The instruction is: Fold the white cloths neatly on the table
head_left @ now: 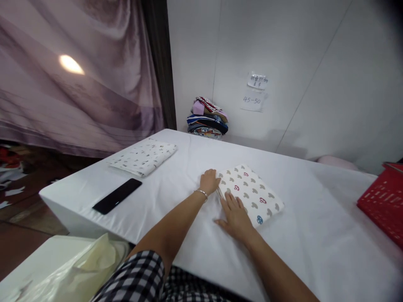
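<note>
A white folded cloth point(252, 193) printed with grey, red and blue mushrooms lies flat on the white-covered table point(302, 251). At its left corner, my left hand point(209, 181) has its fingers bent and closed on the cloth's edge; a bracelet point(202, 193) circles that wrist. My right hand point(235, 214) rests palm down along the near-left edge, fingers spread, with the fingertips on the fabric and the thumb on the tabletop. Some of the edge under my right hand is hidden.
Another folded patterned cloth point(146, 156) lies at the table's left, behind a black phone point(117, 196). Folded fabrics point(208, 118) are stacked by the wall. A red basket point(384, 201) stands at the right edge. A white surface with a plastic bag point(91, 268) is at lower left.
</note>
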Demonstrator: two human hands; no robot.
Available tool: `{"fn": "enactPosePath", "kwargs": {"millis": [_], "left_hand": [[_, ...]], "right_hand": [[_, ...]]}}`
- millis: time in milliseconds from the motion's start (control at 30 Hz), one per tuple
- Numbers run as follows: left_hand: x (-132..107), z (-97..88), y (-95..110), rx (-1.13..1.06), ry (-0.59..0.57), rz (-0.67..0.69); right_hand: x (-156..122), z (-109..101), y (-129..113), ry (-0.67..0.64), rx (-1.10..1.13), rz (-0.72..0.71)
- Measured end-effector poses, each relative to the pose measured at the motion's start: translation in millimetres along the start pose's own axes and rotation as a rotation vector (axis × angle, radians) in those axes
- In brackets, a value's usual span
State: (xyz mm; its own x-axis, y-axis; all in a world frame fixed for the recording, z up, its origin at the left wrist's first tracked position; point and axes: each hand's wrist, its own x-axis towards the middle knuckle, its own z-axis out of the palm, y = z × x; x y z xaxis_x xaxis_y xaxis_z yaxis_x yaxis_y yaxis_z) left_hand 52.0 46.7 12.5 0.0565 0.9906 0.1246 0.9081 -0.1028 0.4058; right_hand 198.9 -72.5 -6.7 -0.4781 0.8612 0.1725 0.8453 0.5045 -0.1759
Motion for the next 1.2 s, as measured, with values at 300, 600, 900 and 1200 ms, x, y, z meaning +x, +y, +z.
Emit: {"fn": "enactPosePath", "kwargs": {"millis": [300, 600, 900, 1200], "left_hand": [[25, 5.0, -13, -0.094, -0.138, -0.057], [-17, -11.5, -27, -0.154, -0.135, -0.099], [-112, -28.0, -30, -0.155, -0.179, -0.155], [-78, -4.4, 3, 0.0, 0.002, 0.342]], "right_hand": [[-2, 2, 4, -0.037, -0.032, -0.044], [-13, -39, 23, -0.143, 0.288, 0.011], [-10, -46, 27, -0.042, 0.523, 0.321], [-11, -29, 8, 0.016, 0.089, 0.135]]}}
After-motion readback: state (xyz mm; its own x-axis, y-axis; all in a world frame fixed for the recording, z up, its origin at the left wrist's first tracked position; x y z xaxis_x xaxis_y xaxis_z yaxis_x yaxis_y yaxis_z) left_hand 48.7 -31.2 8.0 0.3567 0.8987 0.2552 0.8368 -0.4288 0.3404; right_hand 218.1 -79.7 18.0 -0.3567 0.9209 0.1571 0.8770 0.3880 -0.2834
